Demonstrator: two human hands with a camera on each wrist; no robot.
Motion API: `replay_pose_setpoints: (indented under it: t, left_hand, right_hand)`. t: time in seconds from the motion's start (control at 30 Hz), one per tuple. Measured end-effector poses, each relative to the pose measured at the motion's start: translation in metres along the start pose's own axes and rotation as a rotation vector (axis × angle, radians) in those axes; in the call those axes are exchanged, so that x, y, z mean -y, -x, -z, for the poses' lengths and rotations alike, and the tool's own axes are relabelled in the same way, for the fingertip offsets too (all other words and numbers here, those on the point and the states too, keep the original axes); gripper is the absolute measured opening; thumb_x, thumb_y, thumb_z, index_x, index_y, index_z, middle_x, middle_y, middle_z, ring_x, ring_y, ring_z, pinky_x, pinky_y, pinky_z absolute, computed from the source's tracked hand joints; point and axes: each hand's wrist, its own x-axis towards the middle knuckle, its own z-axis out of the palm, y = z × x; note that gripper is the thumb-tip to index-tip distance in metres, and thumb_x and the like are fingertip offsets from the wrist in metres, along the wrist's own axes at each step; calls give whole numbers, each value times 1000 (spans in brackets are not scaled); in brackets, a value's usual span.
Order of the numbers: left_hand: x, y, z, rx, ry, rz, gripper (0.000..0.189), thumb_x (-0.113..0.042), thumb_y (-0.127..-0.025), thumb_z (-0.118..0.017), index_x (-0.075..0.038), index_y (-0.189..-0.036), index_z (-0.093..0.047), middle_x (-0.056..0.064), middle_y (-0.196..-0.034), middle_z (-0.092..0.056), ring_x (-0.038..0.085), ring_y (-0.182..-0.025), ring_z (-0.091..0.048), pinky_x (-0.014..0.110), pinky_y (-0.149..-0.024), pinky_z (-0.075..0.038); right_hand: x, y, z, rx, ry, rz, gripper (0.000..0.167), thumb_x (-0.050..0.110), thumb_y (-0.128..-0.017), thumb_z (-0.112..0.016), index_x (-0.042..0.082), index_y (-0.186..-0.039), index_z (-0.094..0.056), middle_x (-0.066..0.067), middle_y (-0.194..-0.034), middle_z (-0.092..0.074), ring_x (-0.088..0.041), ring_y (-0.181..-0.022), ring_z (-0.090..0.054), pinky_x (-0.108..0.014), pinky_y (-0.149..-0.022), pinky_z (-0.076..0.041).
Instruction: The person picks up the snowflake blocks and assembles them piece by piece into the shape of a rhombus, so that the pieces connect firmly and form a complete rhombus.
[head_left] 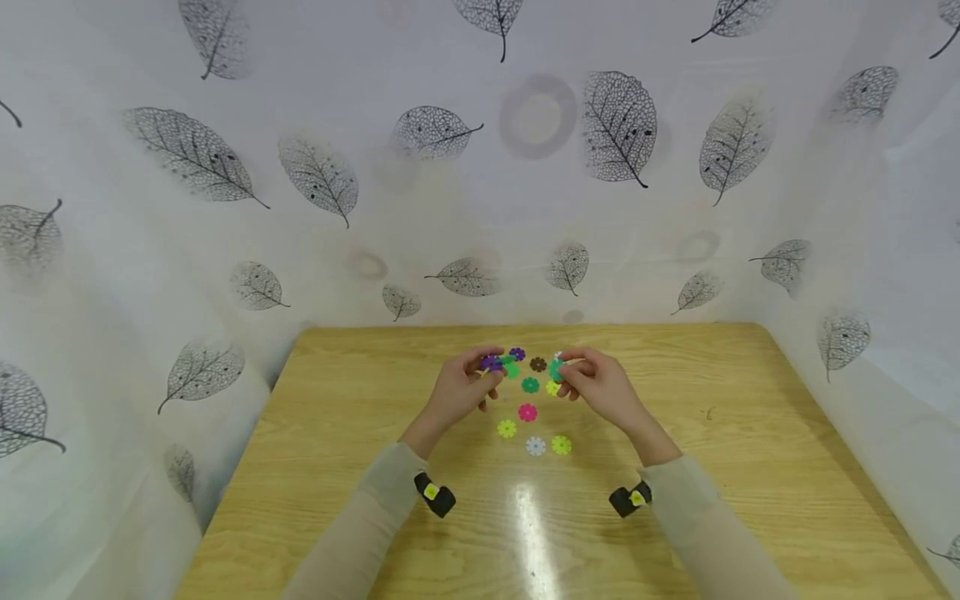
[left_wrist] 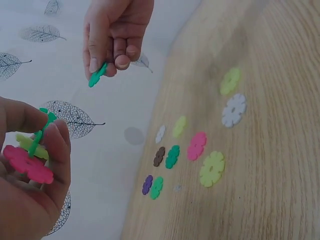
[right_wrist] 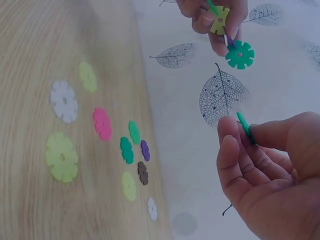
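Observation:
My left hand [head_left: 456,390] grips a small cluster of notched plastic snowflake discs slotted together. In the left wrist view a pink disc [left_wrist: 30,166] and green pieces show in the cluster; the right wrist view shows its yellow disc [right_wrist: 219,21], a bit of purple and a green disc [right_wrist: 240,55] at the end. Between thumb and fingertips, my right hand [head_left: 606,392] pinches a single green disc [right_wrist: 246,129], seen nearly edge-on. The two hands are apart, raised over the far part of the table. Fingers hide part of the cluster.
Loose discs lie flat on the wooden table [head_left: 315,467] between and below the hands: a pink disc [head_left: 527,412], a white disc [head_left: 536,447], a brown disc [head_left: 537,364], and several yellow, green and purple ones. A leaf-patterned curtain [head_left: 480,208] borders the table's back and sides.

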Motion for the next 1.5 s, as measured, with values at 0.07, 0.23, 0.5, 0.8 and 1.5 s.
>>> replay_pose_setpoints:
  t: [0.07,0.23,0.5,0.8,1.5]
  left_hand:
    - [0,0,0,-3,-7,4,43,-3,-100,-67,-1,-142,-61,25,-105,-75,10,-65,-64,20,-50,-54]
    - [-2,1,-1,7,-18,14,42,-5,-99,-67,-3,-141,-63,22,-102,-75,9,-64,-64,21,-50,-52]
    - [-7,2,-2,28,-24,12,40,-5,-100,-66,-8,-140,-66,20,-107,-76,10,-63,-62,23,-48,-50]
    - [-6,2,-4,40,-21,-2,41,-3,-99,-65,-5,-141,-65,22,-107,-76,9,-61,-61,22,-48,-49]
    - [-6,2,-7,100,-40,-43,41,-2,-99,-65,4,-140,-63,24,-102,-75,9,-65,-64,19,-54,-54]
  right_hand:
    - [3,-1,-2,-6,-16,-3,29,11,-106,-63,-5,-131,-63,-21,-95,-78,-26,-75,-75,-31,-67,-65]
    - [12,-3,-6,-5,-53,11,29,12,-106,-64,-5,-129,-64,-20,-91,-78,-25,-73,-75,-25,-64,-63]
    - [22,-6,-12,9,-80,26,28,12,-106,-63,-5,-129,-64,-21,-92,-77,-22,-72,-73,-26,-64,-63]
    - [25,-8,-17,19,-98,30,28,15,-107,-63,-3,-129,-65,-26,-86,-76,-31,-74,-74,-28,-64,-63]
    - [29,-8,-24,36,-77,32,26,12,-107,-62,-3,-128,-65,-14,-90,-77,-12,-69,-70,-25,-63,-61]
